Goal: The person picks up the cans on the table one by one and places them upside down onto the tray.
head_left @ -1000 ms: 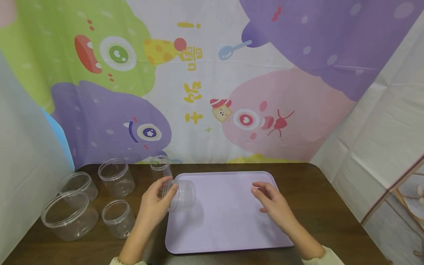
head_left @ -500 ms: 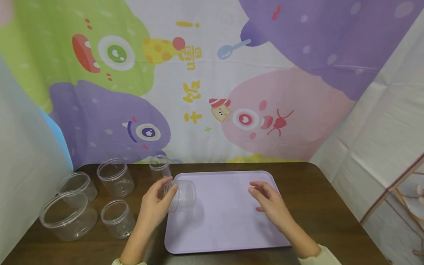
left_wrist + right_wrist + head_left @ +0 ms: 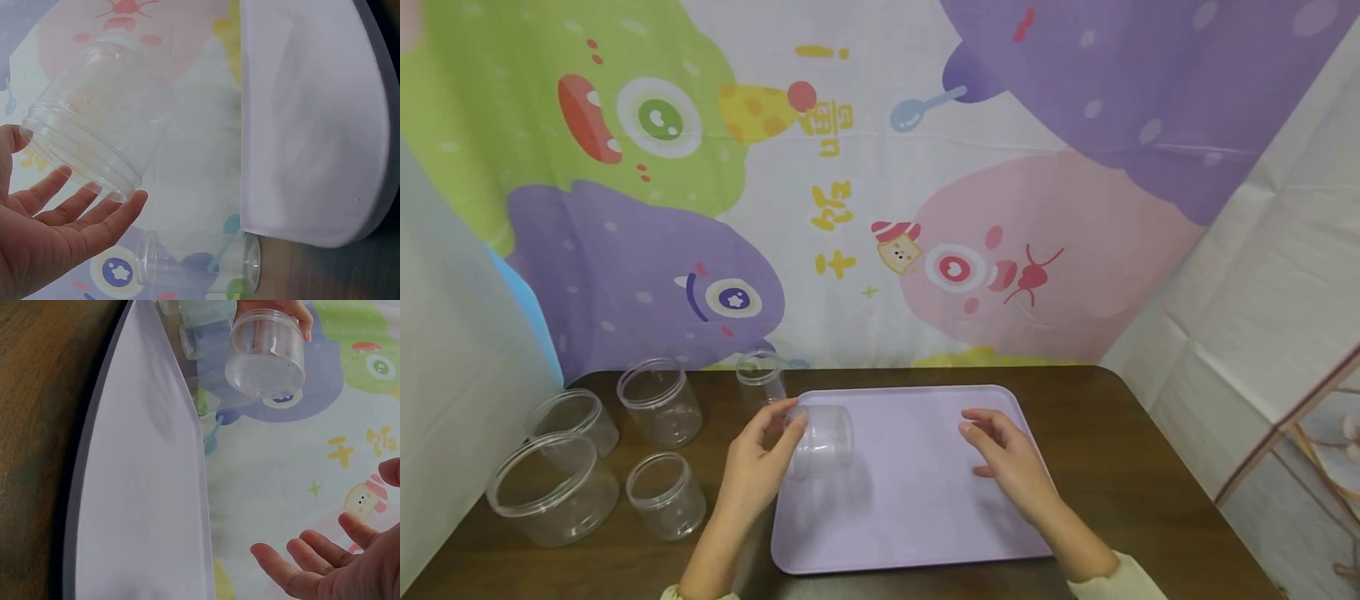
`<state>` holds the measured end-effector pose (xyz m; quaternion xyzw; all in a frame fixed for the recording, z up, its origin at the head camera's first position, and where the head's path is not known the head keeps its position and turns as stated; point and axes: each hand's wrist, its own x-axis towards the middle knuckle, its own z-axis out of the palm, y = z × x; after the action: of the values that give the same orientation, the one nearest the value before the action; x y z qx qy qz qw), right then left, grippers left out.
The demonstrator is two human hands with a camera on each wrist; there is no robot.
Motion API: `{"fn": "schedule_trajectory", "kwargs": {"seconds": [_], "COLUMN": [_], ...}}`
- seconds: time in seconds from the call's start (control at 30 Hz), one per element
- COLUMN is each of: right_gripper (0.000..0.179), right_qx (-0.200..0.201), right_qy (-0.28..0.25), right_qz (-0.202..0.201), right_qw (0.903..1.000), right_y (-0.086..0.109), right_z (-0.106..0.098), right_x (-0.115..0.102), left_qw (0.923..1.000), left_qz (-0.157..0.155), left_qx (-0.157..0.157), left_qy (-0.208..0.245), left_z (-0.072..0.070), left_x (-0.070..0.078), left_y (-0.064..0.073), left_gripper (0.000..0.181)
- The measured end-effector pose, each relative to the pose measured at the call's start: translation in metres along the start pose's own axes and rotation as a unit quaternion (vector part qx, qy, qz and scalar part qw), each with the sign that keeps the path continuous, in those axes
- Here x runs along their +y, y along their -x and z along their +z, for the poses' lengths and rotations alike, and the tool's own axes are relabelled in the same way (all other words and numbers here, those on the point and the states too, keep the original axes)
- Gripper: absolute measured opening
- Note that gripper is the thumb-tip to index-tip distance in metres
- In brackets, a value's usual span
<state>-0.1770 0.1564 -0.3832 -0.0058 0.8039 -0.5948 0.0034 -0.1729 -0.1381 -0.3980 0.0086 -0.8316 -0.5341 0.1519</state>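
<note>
A clear plastic jar (image 3: 827, 440) lies tilted on its side in the air, over the left part of the lilac tray (image 3: 917, 517). My left hand (image 3: 762, 454) grips it at the rim end, with thumb and fingers spread around the opening, as the left wrist view shows. The base of the jar (image 3: 112, 94) points away from the palm, and nothing shows inside it. Above the tray's right side, my right hand (image 3: 1007, 454) hovers with relaxed, slightly bent fingers and holds nothing. Its fingers (image 3: 312, 556) are apart in the right wrist view.
Several clear open jars stand left of the tray: a wide one (image 3: 553, 500), a small one (image 3: 666, 500), a taller one (image 3: 658, 408), a low one (image 3: 576, 421). A narrow jar (image 3: 762, 379) stands at the tray's back left corner. A cartoon curtain (image 3: 850, 317) hangs behind the table.
My left hand has tilted the jar and shifted it slightly right, its base turning toward the tray's middle. My right hand has drifted slightly left.
</note>
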Motion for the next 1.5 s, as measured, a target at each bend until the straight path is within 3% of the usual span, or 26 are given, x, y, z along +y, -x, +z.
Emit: {"fn": "schedule_trajectory", "kwargs": {"seconds": [0.43,0.67,1.5], "right_gripper": [0.037,0.037,0.036], "right_qx": [0.004,0.013,0.015], "right_qy": [-0.046,-0.062,-0.081], "right_qz": [0.01,0.003,0.011], "right_qw": [0.9989,0.998,0.9965], "right_y": [-0.003,-0.005,-0.003], "right_z": [0.006,0.011,0.018], "right_x": [0.0,0.0,-0.002], "left_qw": [0.9996,0.9993,0.994], "left_qz": [0.001,-0.003,0.008], "left_qx": [0.016,0.01,0.003], "left_qy": [0.023,0.036,0.109], "left_z": [0.01,0.015,0.039], "left_x": [-0.002,-0.004,0.008], "left_y": [-0.001,-0.001,0.005], "left_gripper": [0.031,0.032,0.029]}}
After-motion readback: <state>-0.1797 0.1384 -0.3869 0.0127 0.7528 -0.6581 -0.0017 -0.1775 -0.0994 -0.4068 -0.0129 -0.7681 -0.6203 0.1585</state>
